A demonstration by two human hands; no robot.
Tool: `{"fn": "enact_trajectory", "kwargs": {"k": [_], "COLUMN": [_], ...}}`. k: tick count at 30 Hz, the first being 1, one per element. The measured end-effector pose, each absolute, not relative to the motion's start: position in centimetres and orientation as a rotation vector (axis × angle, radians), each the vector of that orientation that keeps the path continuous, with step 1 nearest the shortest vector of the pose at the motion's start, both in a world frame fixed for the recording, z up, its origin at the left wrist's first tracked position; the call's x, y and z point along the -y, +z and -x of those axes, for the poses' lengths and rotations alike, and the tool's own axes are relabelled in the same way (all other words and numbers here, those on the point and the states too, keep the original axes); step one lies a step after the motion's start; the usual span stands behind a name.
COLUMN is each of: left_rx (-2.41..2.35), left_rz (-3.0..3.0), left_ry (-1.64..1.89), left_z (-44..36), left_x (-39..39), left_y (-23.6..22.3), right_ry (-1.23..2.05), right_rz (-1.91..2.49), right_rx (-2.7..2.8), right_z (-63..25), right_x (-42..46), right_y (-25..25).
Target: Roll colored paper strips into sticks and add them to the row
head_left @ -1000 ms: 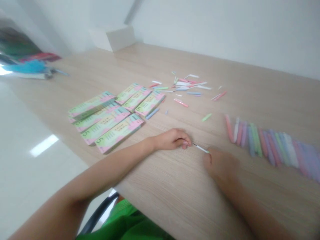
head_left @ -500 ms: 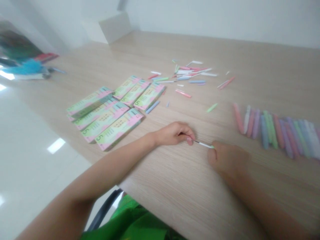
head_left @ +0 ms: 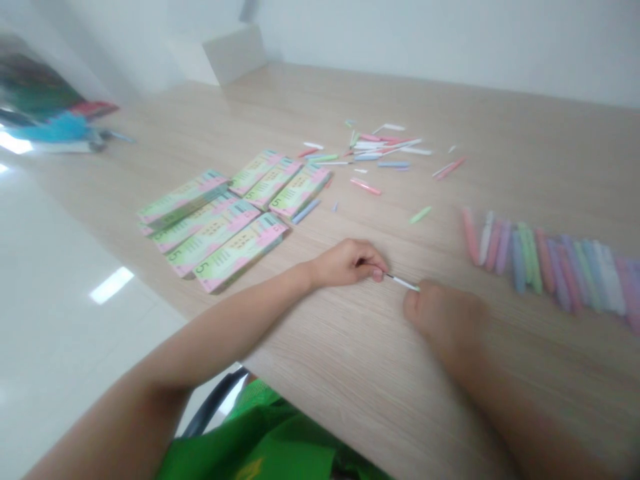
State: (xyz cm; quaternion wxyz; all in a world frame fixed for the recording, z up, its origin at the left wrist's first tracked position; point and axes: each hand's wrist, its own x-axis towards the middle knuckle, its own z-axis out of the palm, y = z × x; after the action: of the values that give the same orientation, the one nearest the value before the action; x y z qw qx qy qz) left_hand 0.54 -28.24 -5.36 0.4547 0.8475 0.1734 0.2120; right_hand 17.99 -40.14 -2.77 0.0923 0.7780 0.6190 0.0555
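Low over the table, a thin white pen refill (head_left: 404, 283) with a dark tip spans the gap between my hands. My left hand (head_left: 353, 262) is closed in a pinch, with its thumb and fingertips at the dark tip. Closed around the refill's other end is my right hand (head_left: 445, 312), blurred, with a trace of green by the thumb. Whatever part of the refill lies inside that hand is hidden. Right of my right hand lies a slanting row of pastel pen barrels (head_left: 543, 263) in pink, white, purple, blue and green.
Several flat green-and-pink boxes (head_left: 240, 253) lie at the left. Loose pen parts (head_left: 380, 148) are scattered beyond my hands, with a green piece (head_left: 421, 215) nearer. A white box (head_left: 235, 55) stands by the wall. A blue item (head_left: 65, 128) is at the far left.
The refill's dark tip, apart from my left fingers at first, is now at their fingertips. Both hands stay closed. The view has shifted a little.
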Motion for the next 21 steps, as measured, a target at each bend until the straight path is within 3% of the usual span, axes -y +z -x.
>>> {"fn": "enact_trajectory", "kwargs": {"k": [8, 14, 17, 21], "left_rx": [-0.439, -0.775, -0.952, -0.834], "left_rz": [-2.346, -2.658, -2.722, -2.598], "left_ry": [0.574, 0.274, 0.194, 0.405], "left_z": [-2.1, -4.0, -3.7, -1.4], "left_x": [30.5, 33.6, 35.1, 32.3], "left_y": [-2.0, 4.1, 7.3, 10.7], "right_ry": [0.15, 0.091, -0.095, -0.478], "right_rz": [-2.398, -2.584, -2.673, -2.819], "right_rx": [-2.005, -2.351, -2.692, -2.961], "right_z": [-17.8, -17.8, -17.9, -17.3], "right_x": [40.4, 41.0, 41.8, 42.8], "right_y": [-3.3, -3.6, -4.2, -5.2]}}
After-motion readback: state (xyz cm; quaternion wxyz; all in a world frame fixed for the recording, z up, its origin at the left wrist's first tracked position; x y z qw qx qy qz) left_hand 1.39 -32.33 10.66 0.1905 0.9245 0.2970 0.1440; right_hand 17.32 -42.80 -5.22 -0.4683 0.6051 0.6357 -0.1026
